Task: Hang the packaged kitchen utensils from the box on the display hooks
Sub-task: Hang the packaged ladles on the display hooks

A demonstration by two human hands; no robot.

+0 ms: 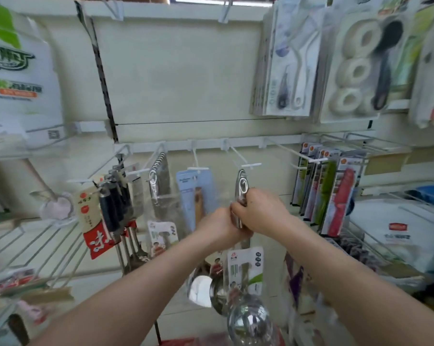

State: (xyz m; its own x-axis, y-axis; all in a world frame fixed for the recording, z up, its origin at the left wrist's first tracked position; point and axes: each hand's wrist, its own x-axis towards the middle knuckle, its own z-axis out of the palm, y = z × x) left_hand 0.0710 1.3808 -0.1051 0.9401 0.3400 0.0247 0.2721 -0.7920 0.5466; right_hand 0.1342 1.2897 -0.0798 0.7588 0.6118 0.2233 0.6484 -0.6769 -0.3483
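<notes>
Evidently the ladles (241, 189) are steel: polished and mirror-bright, with flat narrow handles ending in an oval eyelet and deep round bowls (248, 323) hanging low toward the bottom of the view. More than one bowl shows down there, so this looks like a bundle rather than a single piece. A printed card (246, 267) under clear, crinkly film sits midway down the shafts.

The left grip (217, 228) is clenched round the handles from the left. The right grip (261, 213) is wrapped round them just above, and the two touch. The eyelet ends rise above the knuckles to just under the tip of a white wire hook (236, 152), whose crossbar tag holder sits right over them. I cannot tell whether the eyelets are already threaded on the prong.

Judging by the metal, the bundle will be stiff and fairly heavy, weighted at the bowl end, so it will want to swing like a pendulum. The smooth steel and film are slippery. Holding high on the bare handles, close under the eyelets, seems the best place, since that steers the holes onto the prong. Nothing here is fragile, though the film could tear on the hook tip.

Neighbouring hooks carry a blue-carded utensil (194, 193) and bagged metal tools (158, 188).
</notes>
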